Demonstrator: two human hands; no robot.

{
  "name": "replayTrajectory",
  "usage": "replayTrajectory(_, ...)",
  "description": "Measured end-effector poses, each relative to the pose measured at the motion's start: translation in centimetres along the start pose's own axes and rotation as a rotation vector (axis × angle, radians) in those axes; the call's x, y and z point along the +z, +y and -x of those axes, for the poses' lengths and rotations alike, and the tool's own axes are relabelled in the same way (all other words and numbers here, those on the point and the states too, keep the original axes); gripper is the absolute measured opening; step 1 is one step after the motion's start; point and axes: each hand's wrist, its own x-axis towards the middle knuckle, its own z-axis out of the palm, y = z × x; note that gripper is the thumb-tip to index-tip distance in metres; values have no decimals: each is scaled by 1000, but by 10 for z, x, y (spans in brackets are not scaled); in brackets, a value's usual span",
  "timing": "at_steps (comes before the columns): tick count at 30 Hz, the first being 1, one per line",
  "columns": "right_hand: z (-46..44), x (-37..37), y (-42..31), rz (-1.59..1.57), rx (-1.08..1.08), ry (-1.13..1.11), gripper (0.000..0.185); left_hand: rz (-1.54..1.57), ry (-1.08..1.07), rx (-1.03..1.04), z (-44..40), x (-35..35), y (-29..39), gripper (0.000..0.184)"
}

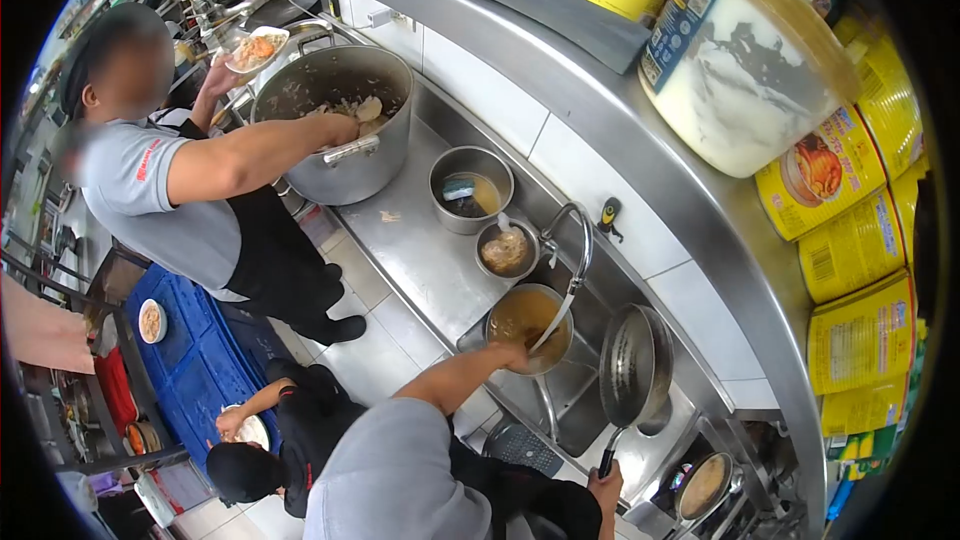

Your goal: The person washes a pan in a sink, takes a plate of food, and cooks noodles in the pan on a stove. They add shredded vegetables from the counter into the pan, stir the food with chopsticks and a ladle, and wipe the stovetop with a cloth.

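My left hand (513,357) reaches to the near rim of a metal pot (520,312) of brownish liquid in the sink. Its fingers look closed, but what they hold is unclear. From the curved tap (580,250) a pale strip, water or a hose, runs down to that hand. My right hand (604,488) grips the black handle of a wok (636,365). The wok is tilted at the right side of the sink (580,420), its dark inside facing left. Beside the pot stands a small bowl (503,248) with a light brown lump in it.
A steel pot (473,190) with liquid and a blue item stands farther along the counter (400,250). A co-worker (190,190) reaches into a large stockpot (385,160). Another person (310,430) bends over a blue container (190,360). Overhead, a shelf (560,90) carries tubs and yellow cans.
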Motion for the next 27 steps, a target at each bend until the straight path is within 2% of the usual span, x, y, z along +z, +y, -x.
replayTrajectory(2, -7, 1, 4, 49, 23, -8, 18, 210, -221, -34, 32, -21, 6, 75)
replayTrajectory(5, -12, 2, 4, 53, 7, -3, 16, 3, -219, 3, 90, -39, 2, 68)
replayTrajectory(7, -12, 5, 8, 70, 3, 3, 16, -39, -34, 229, 131, -48, 9, 66)
replayTrajectory(8, -14, 9, 9, 91, -9, 4, 17, -50, -38, 232, 128, -37, 8, 66)
replayTrajectory(10, -12, 17, 10, 88, 0, -3, 16, -223, 511, 598, 133, -6, 6, 66)
replayTrajectory(11, -13, 19, 3, 35, -30, -39, 16, -229, 502, 603, 141, -1, 12, 66)
replayTrajectory(13, -13, 22, -15, -72, -61, -116, 18, -311, 315, 703, 190, -13, 45, 55)
replayTrajectory(14, -14, 26, -22, -78, -66, -117, 18, -315, 320, 699, 185, -6, 48, 55)
replayTrajectory(16, -13, 30, -26, -68, -129, -205, 18, -543, 323, 555, 164, 17, 47, 48)
replayTrajectory(17, -14, 40, -13, -106, -171, -215, 21, -555, 562, 553, 149, 18, 35, 46)
replayTrajectory(19, -16, 55, -4, -172, -262, -148, 25, -596, 804, 443, 118, 25, 16, 43)
replayTrajectory(20, -20, 63, 4, -233, -309, -145, 27, -621, 796, 419, 119, 34, 18, 43)
replayTrajectory(21, -20, 51, -13, -162, -184, -240, 26, -646, 788, 395, 120, 43, 20, 42)
replayTrajectory(22, -18, 47, -23, -309, 35, -324, 29, -602, 687, 538, 144, 47, 26, 41)
replayTrajectory(23, -16, 43, -31, -317, 28, -307, 24, -554, 586, 664, 158, 53, 28, 39)
replayTrajectory(24, -18, 54, -12, -258, -60, -286, 22, -550, 564, 684, 152, 55, 27, 39)
replayTrajectory(26, -8, 53, -16, -265, -152, -189, 21, -669, 596, 521, 126, 48, 20, 45)
replayTrajectory(27, -6, 51, -21, -266, -146, -189, 21, -670, 590, 524, 119, 35, 21, 45)
